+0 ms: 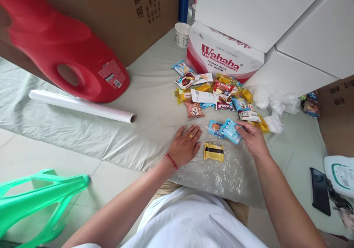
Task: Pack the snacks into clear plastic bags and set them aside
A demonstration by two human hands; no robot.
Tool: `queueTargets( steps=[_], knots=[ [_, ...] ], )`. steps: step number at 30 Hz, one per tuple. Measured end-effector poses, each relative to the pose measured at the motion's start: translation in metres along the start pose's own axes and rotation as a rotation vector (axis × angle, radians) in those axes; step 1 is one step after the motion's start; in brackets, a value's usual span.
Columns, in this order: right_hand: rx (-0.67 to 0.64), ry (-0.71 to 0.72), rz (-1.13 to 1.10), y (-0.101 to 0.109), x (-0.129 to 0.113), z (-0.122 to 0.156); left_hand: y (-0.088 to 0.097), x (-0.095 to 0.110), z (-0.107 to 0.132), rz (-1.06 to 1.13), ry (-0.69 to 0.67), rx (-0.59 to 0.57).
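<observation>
My left hand (184, 144) lies flat and open, palm down, on a sheet of clear plastic film (221, 174) spread on the floor cloth. My right hand (252, 137) pinches a light blue snack packet (231, 130) at the far edge of the film. A second blue packet (214, 128) lies just left of it. A yellow packet (213, 151) with a dark band rests on the film between my two hands. Beyond the film lies a loose pile of several snack packets (215, 91).
A roll of clear film (83, 106) lies to the left, by a red jug (63, 48). A Wahaha carton (224, 52), white boxes, a paper cup (182, 34) and crumpled bags (272, 104) stand behind. A phone (320, 190) lies right, a green stool (38, 200) left.
</observation>
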State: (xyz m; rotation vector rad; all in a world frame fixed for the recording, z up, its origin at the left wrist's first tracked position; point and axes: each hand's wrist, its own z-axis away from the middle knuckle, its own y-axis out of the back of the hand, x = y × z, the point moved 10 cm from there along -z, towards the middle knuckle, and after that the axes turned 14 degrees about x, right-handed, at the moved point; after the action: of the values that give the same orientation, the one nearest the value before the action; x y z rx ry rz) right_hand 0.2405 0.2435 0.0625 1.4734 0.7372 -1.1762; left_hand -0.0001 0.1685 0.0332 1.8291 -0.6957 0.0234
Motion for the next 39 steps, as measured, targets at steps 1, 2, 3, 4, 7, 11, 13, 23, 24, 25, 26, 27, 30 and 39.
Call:
queueTargets(
  steps=[1,2,3,4,7,11,13,23,24,25,26,27,30,39],
  knots=[
    [-0.023,-0.022,0.012,-0.001,0.005,0.009,-0.001,0.000,0.000,0.001,0.001,-0.007],
    [-0.062,-0.038,0.032,-0.004,0.010,0.018,-0.001,0.000,0.000,0.002,0.002,-0.012],
    [-0.111,-0.046,0.058,-0.010,0.013,0.027,-0.002,0.000,0.001,0.002,0.004,-0.014],
    [-0.166,-0.044,0.087,-0.017,0.016,0.036,-0.002,0.000,0.001,0.002,0.005,-0.014],
    [-0.322,0.075,0.201,-0.041,0.012,0.062,0.000,0.000,0.001,0.009,0.006,-0.005],
    [-0.298,0.453,0.429,-0.058,-0.013,0.081,0.001,0.001,0.000,0.030,0.014,-0.006],
    [-0.169,0.571,0.466,-0.048,-0.027,0.084,0.002,0.000,0.001,0.055,0.019,-0.002],
    [-0.330,0.704,0.437,0.029,-0.019,0.174,0.037,-0.037,-0.003,0.456,0.172,0.282],
    [-0.350,0.708,0.472,0.033,-0.009,0.187,0.046,-0.039,-0.002,0.447,0.177,0.338],
    [-0.363,0.711,0.519,0.035,0.002,0.199,0.057,-0.040,-0.001,0.411,0.172,0.403],
    [-0.366,0.713,0.569,0.038,0.013,0.209,0.070,-0.038,0.003,0.359,0.159,0.473],
    [-0.361,0.714,0.616,0.040,0.022,0.217,0.083,-0.033,0.008,0.309,0.132,0.533],
    [-0.311,0.707,0.686,0.045,0.043,0.229,0.102,-0.003,0.029,0.306,-0.066,0.493],
    [-0.295,0.645,0.391,0.051,0.034,0.207,0.064,0.023,0.106,0.277,-0.412,-0.040]
  ],
)
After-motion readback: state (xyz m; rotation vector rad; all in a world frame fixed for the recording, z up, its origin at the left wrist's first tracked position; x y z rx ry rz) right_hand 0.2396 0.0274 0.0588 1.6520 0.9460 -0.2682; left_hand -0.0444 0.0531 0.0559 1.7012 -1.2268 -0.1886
